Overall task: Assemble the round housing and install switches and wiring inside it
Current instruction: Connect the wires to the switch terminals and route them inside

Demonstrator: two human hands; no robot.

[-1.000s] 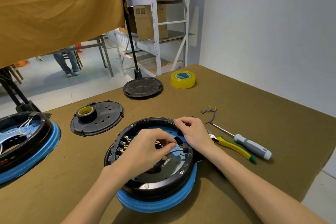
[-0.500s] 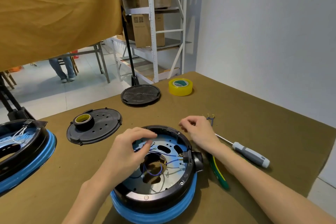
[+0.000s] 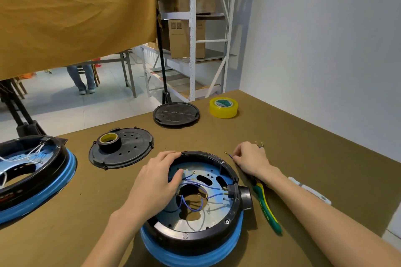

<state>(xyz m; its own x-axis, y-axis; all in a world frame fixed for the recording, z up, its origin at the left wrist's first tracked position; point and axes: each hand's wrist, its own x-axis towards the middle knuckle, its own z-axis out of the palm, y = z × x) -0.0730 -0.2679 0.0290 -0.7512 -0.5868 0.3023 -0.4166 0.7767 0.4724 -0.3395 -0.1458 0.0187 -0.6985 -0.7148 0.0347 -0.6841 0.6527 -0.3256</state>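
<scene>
While my left hand (image 3: 156,182) rests on the round black housing (image 3: 195,197) | right hand (image 3: 249,159) pinches limp thin blue wire (image 3: 230,155) beside it | grip near terminal.

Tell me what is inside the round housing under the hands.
Inside the round housing: a metal plate with a centre hole, loose blue wires, a terminal block at the right wall. The left hand covers the left part.

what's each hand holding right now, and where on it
Right hand pinches a loose blue wire near one end, on the table. Left hand rests on the housing rim, gripping nothing.
</scene>
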